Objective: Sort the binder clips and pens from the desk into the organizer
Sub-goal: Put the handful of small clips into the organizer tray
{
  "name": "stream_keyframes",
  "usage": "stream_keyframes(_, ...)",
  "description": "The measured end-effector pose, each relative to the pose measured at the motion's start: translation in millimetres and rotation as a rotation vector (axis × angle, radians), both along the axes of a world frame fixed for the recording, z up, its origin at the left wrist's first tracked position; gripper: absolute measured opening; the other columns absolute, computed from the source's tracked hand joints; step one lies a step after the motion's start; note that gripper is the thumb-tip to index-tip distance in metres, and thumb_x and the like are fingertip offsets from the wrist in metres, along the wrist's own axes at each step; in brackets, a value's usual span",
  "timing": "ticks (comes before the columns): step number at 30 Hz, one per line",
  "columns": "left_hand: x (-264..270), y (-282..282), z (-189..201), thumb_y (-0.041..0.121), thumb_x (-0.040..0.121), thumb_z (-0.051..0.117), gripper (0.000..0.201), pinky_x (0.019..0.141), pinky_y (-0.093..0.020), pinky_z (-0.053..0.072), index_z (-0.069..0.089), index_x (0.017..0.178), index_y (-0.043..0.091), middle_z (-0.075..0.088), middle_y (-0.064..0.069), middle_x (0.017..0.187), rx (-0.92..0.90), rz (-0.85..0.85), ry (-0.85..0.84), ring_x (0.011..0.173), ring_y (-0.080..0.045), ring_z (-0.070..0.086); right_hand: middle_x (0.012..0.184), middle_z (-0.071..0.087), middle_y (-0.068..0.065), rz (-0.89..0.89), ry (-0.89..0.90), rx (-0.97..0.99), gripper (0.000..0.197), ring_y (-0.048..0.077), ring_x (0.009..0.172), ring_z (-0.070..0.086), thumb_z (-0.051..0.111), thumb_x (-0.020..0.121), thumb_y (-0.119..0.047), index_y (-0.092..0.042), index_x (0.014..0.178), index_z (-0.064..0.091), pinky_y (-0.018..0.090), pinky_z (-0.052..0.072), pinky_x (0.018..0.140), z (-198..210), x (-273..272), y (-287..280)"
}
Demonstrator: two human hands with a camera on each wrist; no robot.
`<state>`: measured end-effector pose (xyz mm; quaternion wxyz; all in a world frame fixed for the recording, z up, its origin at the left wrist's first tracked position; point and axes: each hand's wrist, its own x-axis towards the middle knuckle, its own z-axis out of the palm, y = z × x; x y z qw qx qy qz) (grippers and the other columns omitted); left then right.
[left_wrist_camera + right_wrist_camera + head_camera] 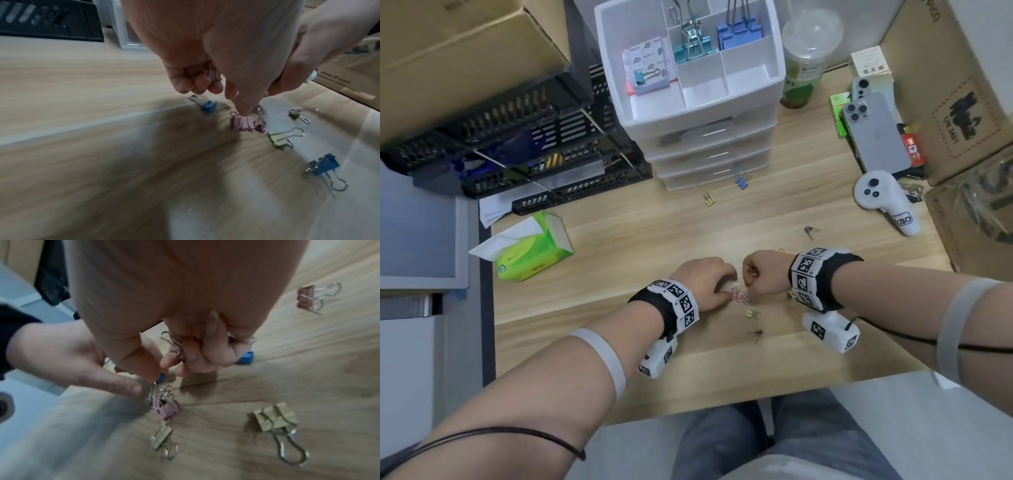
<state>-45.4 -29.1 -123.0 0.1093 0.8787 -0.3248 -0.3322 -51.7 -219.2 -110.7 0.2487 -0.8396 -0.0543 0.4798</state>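
A light wood-grain desk (640, 240) carries everything. At its far edge stands a white drawer organizer (688, 102), with a black mesh tray stack (524, 144) to its left and a green tissue pack (534, 250) nearer. On the right lie two phones (873, 133), a white controller (883, 202) and a plastic cup (808, 58). Small binder clips are scattered across the top: pink ones (739, 296) near the front, a gold one (752, 313) just beside them, a blue one (742, 181) by the organizer.
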Motion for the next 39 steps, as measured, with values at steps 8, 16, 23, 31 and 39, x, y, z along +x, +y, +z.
stream_keyframes(8,-2,-12,-4,0.026,0.088,0.062,0.014,0.078,-0.040,0.052,0.073,0.093,0.019,0.065,0.000,0.094,-0.048,0.098,0.052,0.090,-0.023,0.061,0.071,0.059,-0.006,0.215,-0.151,-0.179,0.027,0.018,0.063,0.057,0.071,0.071,-0.045,-0.025,0.075,0.053,0.029,0.048,0.059,-11,-5,11)
stream_keyframes(16,5,1,7,0.016,0.084,0.055,0.006,0.071,-0.042,0.051,0.057,0.078,0.014,0.064,-0.002,0.082,-0.144,0.331,0.083,0.074,-0.023,0.057,0.084,0.060,0.001,0.122,-0.156,-0.142,0.018,0.026,0.079,0.059,0.049,0.092,-0.031,-0.018,0.080,0.052,0.031,0.047,0.069,-8,-2,22)
stream_keyframes(23,28,-2,32,0.020,0.088,0.051,0.009,0.075,-0.044,0.056,0.053,0.079,0.019,0.071,-0.003,0.085,-0.236,0.515,0.124,0.080,-0.022,0.067,0.076,0.060,0.022,-0.508,0.127,0.215,0.028,0.024,0.051,0.045,0.050,0.095,-0.016,-0.011,0.069,0.057,0.027,0.032,0.046,5,20,7)
stream_keyframes(31,53,-41,80,0.015,0.089,0.065,0.012,0.066,-0.027,0.049,0.063,0.079,0.020,0.067,-0.002,0.079,-0.348,0.445,0.051,0.069,-0.013,0.058,0.060,0.048,0.003,-1.049,0.551,0.570,0.023,0.011,0.042,0.039,0.046,0.098,-0.011,-0.014,0.077,0.054,0.016,0.026,0.036,24,28,-18)
stream_keyframes(39,63,-72,101,0.017,0.086,0.070,0.005,0.078,-0.037,0.058,0.074,0.084,0.017,0.073,0.004,0.080,-0.384,0.388,0.023,0.077,-0.011,0.069,0.070,0.058,0.011,-1.405,0.754,0.903,0.031,0.025,0.073,0.060,0.043,0.095,-0.028,-0.008,0.084,0.064,0.042,0.061,0.074,36,31,-28)
